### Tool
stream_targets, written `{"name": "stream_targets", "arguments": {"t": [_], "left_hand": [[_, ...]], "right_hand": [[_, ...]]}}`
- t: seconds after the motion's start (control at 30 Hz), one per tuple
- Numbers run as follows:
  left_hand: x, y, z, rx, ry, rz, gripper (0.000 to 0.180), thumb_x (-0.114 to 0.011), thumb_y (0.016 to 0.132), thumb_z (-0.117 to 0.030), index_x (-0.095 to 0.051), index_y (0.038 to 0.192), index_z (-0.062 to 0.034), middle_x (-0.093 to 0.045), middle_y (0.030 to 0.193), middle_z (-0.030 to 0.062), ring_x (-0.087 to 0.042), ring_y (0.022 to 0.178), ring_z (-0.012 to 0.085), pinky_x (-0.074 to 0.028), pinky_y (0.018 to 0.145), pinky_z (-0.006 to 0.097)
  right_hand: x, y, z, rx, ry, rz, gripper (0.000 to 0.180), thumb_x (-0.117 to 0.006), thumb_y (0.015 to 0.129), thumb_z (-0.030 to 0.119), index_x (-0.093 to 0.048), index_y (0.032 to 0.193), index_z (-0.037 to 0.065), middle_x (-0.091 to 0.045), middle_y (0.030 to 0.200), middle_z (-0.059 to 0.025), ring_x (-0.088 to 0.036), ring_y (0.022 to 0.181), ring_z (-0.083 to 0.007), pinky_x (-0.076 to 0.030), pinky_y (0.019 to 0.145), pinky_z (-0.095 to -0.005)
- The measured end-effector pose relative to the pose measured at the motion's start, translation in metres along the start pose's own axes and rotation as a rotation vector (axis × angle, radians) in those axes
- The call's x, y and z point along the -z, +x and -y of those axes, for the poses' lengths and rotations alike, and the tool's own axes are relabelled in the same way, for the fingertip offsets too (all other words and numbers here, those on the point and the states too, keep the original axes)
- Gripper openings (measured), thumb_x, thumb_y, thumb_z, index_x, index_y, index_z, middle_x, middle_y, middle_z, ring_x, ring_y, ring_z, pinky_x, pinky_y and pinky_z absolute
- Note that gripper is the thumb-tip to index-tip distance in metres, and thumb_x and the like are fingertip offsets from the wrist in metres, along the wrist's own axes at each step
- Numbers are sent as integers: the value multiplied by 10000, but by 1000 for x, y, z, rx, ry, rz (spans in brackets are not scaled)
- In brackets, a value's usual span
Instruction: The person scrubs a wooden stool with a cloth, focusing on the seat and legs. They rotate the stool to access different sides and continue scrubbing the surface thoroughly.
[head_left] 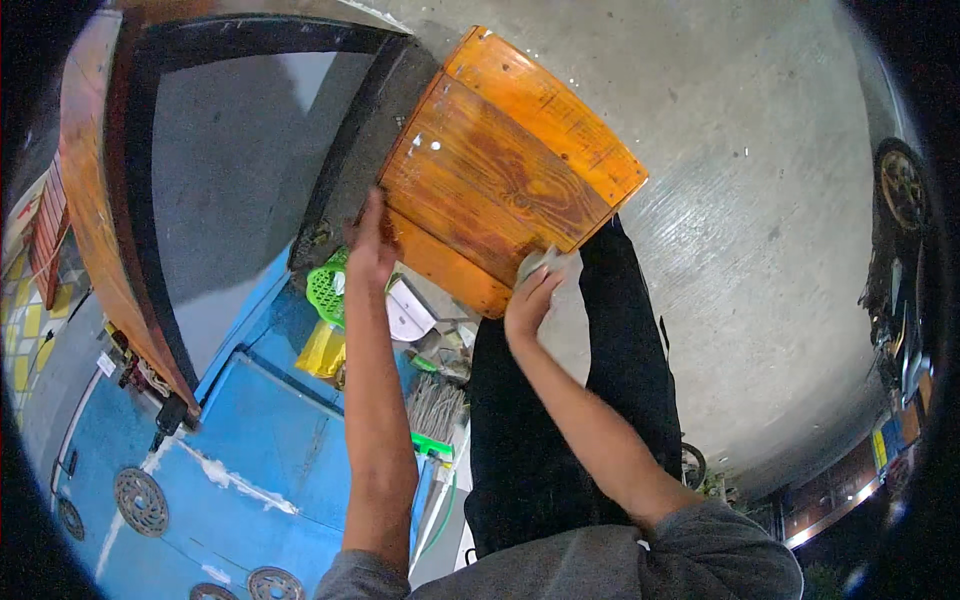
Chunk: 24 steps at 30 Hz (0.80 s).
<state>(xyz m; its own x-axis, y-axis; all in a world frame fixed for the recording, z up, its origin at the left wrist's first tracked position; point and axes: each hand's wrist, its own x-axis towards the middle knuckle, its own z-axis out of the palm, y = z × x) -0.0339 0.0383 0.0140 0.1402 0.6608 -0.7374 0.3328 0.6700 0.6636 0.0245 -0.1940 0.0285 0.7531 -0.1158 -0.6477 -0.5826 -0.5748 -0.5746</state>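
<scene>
on my feed, the wooden panel (505, 165) sits ahead and right of my left hand (372, 252), which grasps its edge; its planks (540, 105) slant toward my right hand (530, 300), which clasps a pale pad (530, 265) against it.

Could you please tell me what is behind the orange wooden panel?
Black trousers and grey floor show beyond its edges; whatever lies directly behind the wooden panel is covered.
</scene>
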Motion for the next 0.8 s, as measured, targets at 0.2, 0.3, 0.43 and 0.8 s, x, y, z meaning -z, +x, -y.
{"name": "stream_targets", "arguments": {"t": [0.2, 0.3, 0.43, 0.8], "left_hand": [[-27, 16, 22, -139, 235, -269, 1273, -944, 575, -403, -115, 1499, -121, -312, 1479, 241, -350, 1329, 365, -332, 1105, 496], [-53, -12, -9, 67, 494, -407, 1254, -946, 572, -398, -137, 1489, -119, -365, 1473, 151, -375, 1335, 302, -336, 1120, 455], [-44, -9, -10, 141, 459, -465, 1358, -961, 488, -462, -118, 1492, -110, -349, 1468, 189, -352, 1348, 335, -310, 1140, 455], [-9, 30, 29, 55, 566, -406, 1258, -919, 544, -527, -173, 1474, -125, -372, 1432, 211, -379, 1315, 358, -335, 1114, 499]], "right_hand": [[-16, -85, -68, 46, -30, 168, 526, -396, 1042, 244, -268, 1414, -106, -449, 1348, -354, -403, 1325, -435, -337, 1059, -447], [-9, -62, -62, 120, -68, 137, 530, -409, 1037, 219, -263, 1432, -103, -410, 1397, -349, -376, 1353, -427, -332, 1073, -439], [6, 28, -3, 326, -113, -96, 594, -404, 1030, 178, -146, 1482, -107, -292, 1461, -380, -283, 1394, -463, -234, 1152, -441], [-1, 143, 90, 793, -1069, -485, 539, -416, 978, 274, -401, 1437, -9, -359, 1519, -200, -286, 1421, -398, -201, 1156, -550]]}}
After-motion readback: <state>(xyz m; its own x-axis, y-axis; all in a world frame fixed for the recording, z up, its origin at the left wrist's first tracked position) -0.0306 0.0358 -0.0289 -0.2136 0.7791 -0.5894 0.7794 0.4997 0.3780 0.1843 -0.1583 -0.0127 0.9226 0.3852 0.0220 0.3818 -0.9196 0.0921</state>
